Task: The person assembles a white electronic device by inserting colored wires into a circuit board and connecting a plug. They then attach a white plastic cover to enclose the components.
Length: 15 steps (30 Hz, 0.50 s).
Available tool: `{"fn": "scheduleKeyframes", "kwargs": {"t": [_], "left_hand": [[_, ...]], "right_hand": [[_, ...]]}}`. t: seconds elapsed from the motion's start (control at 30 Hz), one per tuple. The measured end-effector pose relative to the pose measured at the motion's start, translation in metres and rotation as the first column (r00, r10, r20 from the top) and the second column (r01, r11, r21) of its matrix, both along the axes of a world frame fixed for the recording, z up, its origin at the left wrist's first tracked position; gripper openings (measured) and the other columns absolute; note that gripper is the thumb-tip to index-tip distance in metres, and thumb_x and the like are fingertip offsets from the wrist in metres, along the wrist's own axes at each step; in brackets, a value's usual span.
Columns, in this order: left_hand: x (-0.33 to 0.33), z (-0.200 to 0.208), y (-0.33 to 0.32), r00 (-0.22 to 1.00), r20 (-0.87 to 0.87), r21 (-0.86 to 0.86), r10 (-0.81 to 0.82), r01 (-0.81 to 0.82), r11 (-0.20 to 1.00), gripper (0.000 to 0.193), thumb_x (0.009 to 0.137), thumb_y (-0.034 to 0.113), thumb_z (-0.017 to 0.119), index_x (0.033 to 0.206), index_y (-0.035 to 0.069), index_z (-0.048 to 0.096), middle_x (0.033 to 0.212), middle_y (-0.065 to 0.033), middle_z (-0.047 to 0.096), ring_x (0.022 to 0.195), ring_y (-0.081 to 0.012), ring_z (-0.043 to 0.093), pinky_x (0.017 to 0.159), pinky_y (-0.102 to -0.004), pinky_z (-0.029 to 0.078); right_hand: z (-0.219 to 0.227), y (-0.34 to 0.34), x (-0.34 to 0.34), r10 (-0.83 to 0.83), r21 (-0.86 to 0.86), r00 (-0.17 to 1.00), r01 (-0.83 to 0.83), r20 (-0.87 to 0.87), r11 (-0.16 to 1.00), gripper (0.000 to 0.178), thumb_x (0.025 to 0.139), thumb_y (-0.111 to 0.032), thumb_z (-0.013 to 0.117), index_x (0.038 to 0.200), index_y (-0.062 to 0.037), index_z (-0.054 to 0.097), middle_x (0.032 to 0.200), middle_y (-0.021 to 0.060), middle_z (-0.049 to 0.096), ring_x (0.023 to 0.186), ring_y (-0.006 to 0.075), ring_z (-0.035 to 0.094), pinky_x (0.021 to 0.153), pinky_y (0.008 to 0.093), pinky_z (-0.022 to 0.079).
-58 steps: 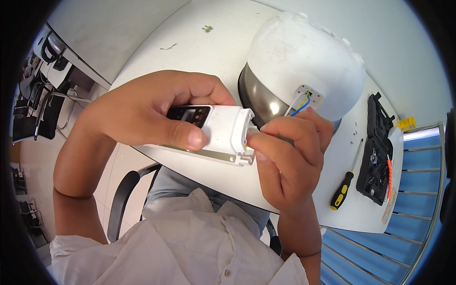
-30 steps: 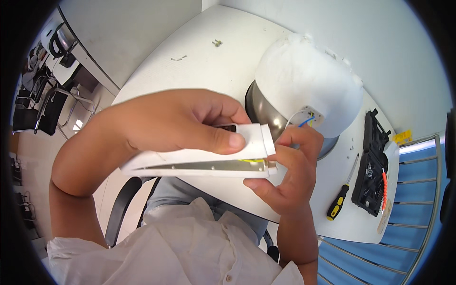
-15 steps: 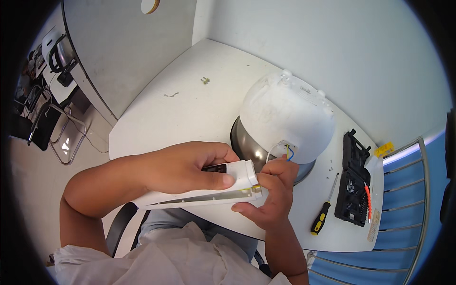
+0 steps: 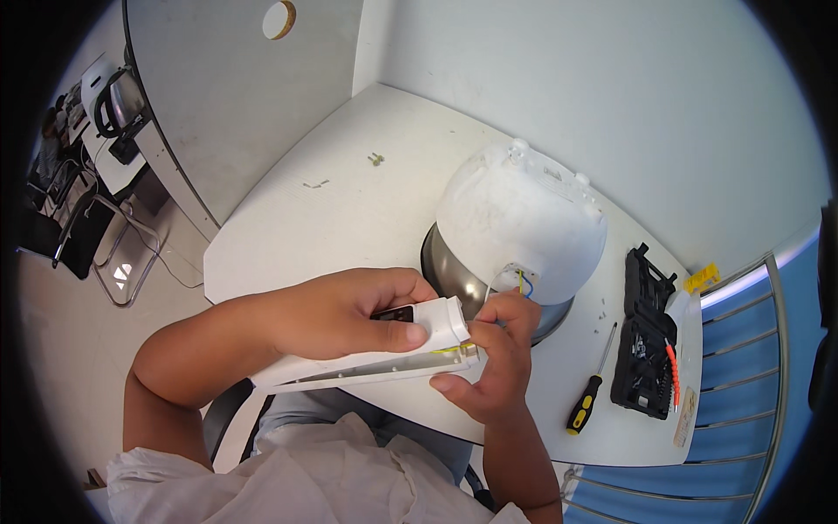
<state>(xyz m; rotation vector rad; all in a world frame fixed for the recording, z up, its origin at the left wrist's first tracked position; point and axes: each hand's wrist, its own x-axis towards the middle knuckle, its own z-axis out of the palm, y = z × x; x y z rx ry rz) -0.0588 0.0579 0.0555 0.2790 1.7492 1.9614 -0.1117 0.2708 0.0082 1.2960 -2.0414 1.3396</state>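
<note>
A long white plastic handle (image 4: pixel 441 321) with a dark panel on top is split along its side, its two halves gaping apart. My left hand (image 4: pixel 345 310) is wrapped round the upper half, thumb along the top. My right hand (image 4: pixel 502 358) grips the handle's far end, fingers bent against it and thumb at the lower half. A yellow wire shows inside the gap. Beyond my hands, a white rounded pot body (image 4: pixel 524 210) lies tipped over a shiny metal bowl (image 4: pixel 454 266). Yellow, blue and white wires (image 4: pixel 527 284) come out of an opening in its side.
On the right lie a yellow-and-black screwdriver (image 4: pixel 585 404) and an open black tool case (image 4: pixel 644 362) with an orange flexible shaft (image 4: pixel 672 375). Small screws (image 4: pixel 375 159) rest on the white table (image 4: pixel 297 227), which meets a grey partition (image 4: pixel 244 87). A metal railing (image 4: pixel 742 419) stands at right.
The whole view has shifted slightly. Both hands keep their hold on the handle, and the right hand's fingers have hardly moved.
</note>
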Motion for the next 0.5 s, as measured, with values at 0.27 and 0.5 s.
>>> {"fn": "scheduleKeyframes", "kwargs": {"t": [0.27,0.5], "left_hand": [[-0.002,0.015,0.004,0.999,-0.052,-0.039,-0.013,0.011,0.999,0.05,0.087,0.032,0.062,0.119,-0.003,0.046,0.106,-0.0073,0.057,0.097,-0.0123,0.051,0.084,-0.0268,0.041],[-0.003,0.015,0.003,0.997,-0.077,-0.07,-0.028,0.022,0.997,0.05,0.086,0.032,0.063,0.117,-0.003,0.046,0.105,-0.0085,0.058,0.095,-0.0126,0.052,0.083,-0.0265,0.041]], "right_hand": [[-0.002,0.003,-0.004,-0.018,-0.039,0.997,0.016,-0.07,0.999,0.051,0.063,-0.053,0.074,0.083,-0.0087,0.061,0.091,0.0064,0.042,0.086,0.0264,0.037,0.08,0.0435,0.031],[-0.005,0.004,-0.005,-0.079,-0.025,0.983,0.076,-0.168,0.997,0.051,0.068,-0.056,0.07,0.083,-0.0087,0.06,0.092,0.0075,0.042,0.087,0.0276,0.037,0.08,0.0456,0.031]]}}
